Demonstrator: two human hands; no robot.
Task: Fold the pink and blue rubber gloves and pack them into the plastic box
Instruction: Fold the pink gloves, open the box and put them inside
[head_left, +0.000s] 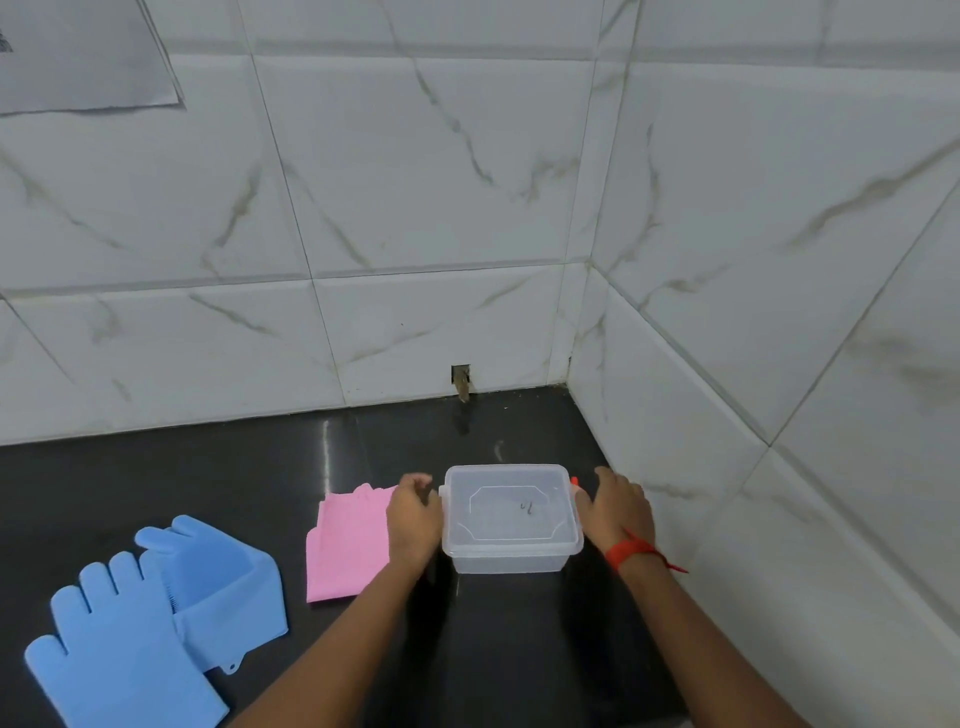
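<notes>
A clear plastic box (511, 519) with its lid on sits on the dark surface (156, 483) just below the middle of the frame, close to the corner where the two tiled walls (415, 182) meet. The person's left hand (413, 519) presses against the box's left end and the right hand (618, 512) against its right end, so the box lies squarely between them. The fingers (418, 480) of the left hand curl loosely at the lid's left clip; those of the right hand are spread a little along the right edge, beside a small red tab. Both hands brace the box rather than close around it. A red band (631, 552) circles the right wrist.

A pink glove (345, 545) lies flat just left of the box, partly under the left hand. Further toward the lower left of the frame lie two blue gloves (156, 613), overlapping, the nearer one palm-flat with fingers pointing up-frame. A sheet of paper (83, 52) hangs on the wall at the upper left.
</notes>
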